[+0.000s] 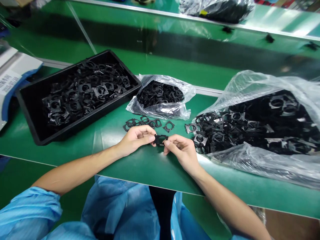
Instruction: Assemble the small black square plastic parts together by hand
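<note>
Between my two hands, just above the green table, is a small black square plate [160,140] with a round hole. My left hand [138,139] pinches its left edge with thumb and fingers. At its right edge, my right hand [182,149] grips with thumb and fingertips closed. Several loose black rings [142,122] lie just beyond my hands, with one ring [168,126] apart from the others. To the right, square black plates with round holes [200,139] spill out of a large clear plastic bag [240,83].
A black tray [125,96] filled with similar black plates stands at the left. Behind the loose rings sits a smaller clear bag [186,93] of black rings. A white and blue bin [15,73] is at the far left. A metal-edged shelf [160,11] runs along the back.
</note>
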`<state>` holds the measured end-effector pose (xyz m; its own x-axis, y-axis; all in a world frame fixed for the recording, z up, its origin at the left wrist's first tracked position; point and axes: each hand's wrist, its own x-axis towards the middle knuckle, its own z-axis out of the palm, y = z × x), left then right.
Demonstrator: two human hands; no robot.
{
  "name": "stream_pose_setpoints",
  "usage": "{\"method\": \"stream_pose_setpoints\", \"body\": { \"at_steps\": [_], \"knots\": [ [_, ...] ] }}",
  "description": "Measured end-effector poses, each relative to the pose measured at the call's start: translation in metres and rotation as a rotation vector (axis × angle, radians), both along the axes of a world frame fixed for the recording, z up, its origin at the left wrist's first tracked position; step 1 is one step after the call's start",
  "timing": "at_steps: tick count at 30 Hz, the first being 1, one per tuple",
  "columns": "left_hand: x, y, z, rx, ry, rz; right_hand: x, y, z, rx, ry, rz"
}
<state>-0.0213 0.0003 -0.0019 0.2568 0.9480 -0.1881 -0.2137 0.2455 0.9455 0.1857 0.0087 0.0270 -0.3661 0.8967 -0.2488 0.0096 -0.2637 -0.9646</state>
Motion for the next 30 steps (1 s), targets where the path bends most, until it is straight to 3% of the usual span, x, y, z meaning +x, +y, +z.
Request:
{"method": "stream_pose_setpoints", "body": {
  "at_steps": [12, 30],
  "knots": [
    [0.0015, 0.0000, 0.0069, 0.110, 0.109, 0.008, -0.0001, -0.0004, -0.0015, 0.023, -0.019, 0.071],
    [0.0025, -0.0021, 0.0018, 0.102, 0.054, -0.019, -0.0003, 0.0007, -0.0091, 0.032, 0.040, -0.052]
  ]
}}
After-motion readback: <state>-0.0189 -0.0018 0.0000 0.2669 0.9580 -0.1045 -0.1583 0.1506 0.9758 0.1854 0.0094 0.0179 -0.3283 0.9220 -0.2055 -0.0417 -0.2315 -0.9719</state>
